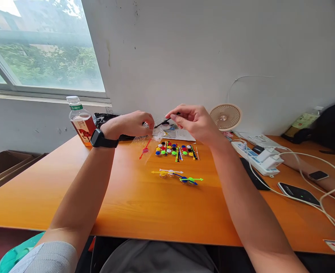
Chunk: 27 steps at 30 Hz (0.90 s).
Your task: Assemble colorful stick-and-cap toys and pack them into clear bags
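My left hand (136, 123), with a black watch on its wrist, pinches the top of a clear plastic bag (153, 146). A red arrow spinner (145, 150) shows through the film, below my fingers. Between the thumb and fingers of my right hand (188, 119) is a black arrow spinner (164, 123), its tip pointing left near the bag's opening. On the table beyond lie rows of coloured discs (171, 148) with loose arrows (179, 154) among them. Closer to me sit yellow (162, 173), white (171, 172), blue (184, 179) and green (191, 179) arrow spinners.
A drink bottle (82, 123) stands at the left beside a black plastic bag (101, 119). To the right are a round fan (225, 116), a power strip (257, 159) with trailing white cables, and a phone-like black device (298, 193). Another person's arm (295, 163) rests at far right.
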Motion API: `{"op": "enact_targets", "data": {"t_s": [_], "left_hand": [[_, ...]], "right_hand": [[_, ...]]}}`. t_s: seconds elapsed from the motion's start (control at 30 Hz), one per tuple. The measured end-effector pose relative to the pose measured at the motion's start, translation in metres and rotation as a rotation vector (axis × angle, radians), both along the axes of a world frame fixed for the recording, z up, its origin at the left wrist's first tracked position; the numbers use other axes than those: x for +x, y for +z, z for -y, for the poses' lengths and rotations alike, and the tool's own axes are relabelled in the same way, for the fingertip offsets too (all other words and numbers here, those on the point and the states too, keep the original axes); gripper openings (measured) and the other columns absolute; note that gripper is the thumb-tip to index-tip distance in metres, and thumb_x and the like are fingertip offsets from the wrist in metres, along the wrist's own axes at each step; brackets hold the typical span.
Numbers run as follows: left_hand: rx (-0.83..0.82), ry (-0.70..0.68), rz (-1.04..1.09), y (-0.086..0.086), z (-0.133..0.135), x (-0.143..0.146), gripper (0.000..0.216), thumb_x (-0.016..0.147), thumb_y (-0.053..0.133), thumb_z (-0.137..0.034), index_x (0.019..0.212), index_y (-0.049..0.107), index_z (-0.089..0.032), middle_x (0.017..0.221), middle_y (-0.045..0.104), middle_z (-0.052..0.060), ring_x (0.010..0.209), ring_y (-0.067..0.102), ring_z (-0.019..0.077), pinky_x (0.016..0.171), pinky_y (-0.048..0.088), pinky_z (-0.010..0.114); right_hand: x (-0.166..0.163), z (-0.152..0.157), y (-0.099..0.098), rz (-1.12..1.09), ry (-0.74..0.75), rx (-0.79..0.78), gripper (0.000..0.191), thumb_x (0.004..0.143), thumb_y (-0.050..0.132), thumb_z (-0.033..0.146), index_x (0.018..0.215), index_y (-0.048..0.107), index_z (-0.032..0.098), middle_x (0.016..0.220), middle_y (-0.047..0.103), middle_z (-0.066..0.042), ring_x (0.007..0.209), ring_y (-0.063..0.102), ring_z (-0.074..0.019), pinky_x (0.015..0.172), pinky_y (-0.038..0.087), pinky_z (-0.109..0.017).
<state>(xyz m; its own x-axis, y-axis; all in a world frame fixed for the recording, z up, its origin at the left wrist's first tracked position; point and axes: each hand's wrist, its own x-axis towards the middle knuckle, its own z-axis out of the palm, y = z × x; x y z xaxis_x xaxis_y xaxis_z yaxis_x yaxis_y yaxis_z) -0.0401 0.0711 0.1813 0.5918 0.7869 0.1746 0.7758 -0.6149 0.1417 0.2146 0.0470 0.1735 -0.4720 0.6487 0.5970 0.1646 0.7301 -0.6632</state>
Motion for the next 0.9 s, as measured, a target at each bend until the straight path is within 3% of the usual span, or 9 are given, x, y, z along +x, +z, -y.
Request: {"op": "enact_targets", "data": {"t_s": [0.23, 0.37, 0.73, 0.9], "left_hand": [[0.024, -0.113, 0.044, 0.0, 0.007, 0.008, 0.028, 0.079, 0.059, -0.03, 0.096, 0.08, -0.023, 0.12, 0.077, 0.006, 0.096, 0.069, 0.0208, 0.085, 0.049, 0.031], [0.04, -0.146, 0.065, 0.001, 0.011, 0.011, 0.025, 0.08, 0.059, -0.029, 0.093, 0.08, -0.023, 0.124, 0.076, 0.006, 0.098, 0.069, 0.0205, 0.087, 0.049, 0.03], [0.078, -0.186, 0.089, 0.008, 0.019, 0.015, 0.024, 0.083, 0.059, -0.027, 0.094, 0.081, -0.022, 0.12, 0.077, 0.006, 0.091, 0.069, 0.0178, 0.082, 0.048, 0.029], [0.073, -0.163, 0.061, 0.009, 0.021, 0.015, 0.026, 0.083, 0.059, -0.028, 0.097, 0.081, -0.023, 0.12, 0.077, 0.006, 0.092, 0.069, 0.0192, 0.081, 0.048, 0.03]], "right_hand": [[-0.001, -0.025, -0.016, 0.0, -0.182, 0.006, 0.02, 0.086, 0.078, 0.034, 0.097, 0.077, 0.017, 0.083, 0.07, -0.004, 0.069, 0.058, -0.0142, 0.062, 0.048, -0.027], [-0.011, -0.022, -0.02, 0.087, -0.223, 0.017, 0.019, 0.089, 0.073, 0.033, 0.092, 0.08, 0.016, 0.079, 0.072, -0.004, 0.069, 0.059, -0.0153, 0.064, 0.047, -0.029], [-0.009, -0.015, -0.02, 0.31, -0.1, -0.037, 0.027, 0.09, 0.068, 0.031, 0.107, 0.083, 0.016, 0.083, 0.074, -0.005, 0.069, 0.058, -0.0153, 0.062, 0.041, -0.029], [-0.012, -0.005, -0.013, 0.319, -0.143, 0.038, 0.026, 0.094, 0.065, 0.036, 0.104, 0.081, 0.018, 0.085, 0.072, -0.003, 0.063, 0.049, -0.0121, 0.058, 0.036, -0.028]]}}
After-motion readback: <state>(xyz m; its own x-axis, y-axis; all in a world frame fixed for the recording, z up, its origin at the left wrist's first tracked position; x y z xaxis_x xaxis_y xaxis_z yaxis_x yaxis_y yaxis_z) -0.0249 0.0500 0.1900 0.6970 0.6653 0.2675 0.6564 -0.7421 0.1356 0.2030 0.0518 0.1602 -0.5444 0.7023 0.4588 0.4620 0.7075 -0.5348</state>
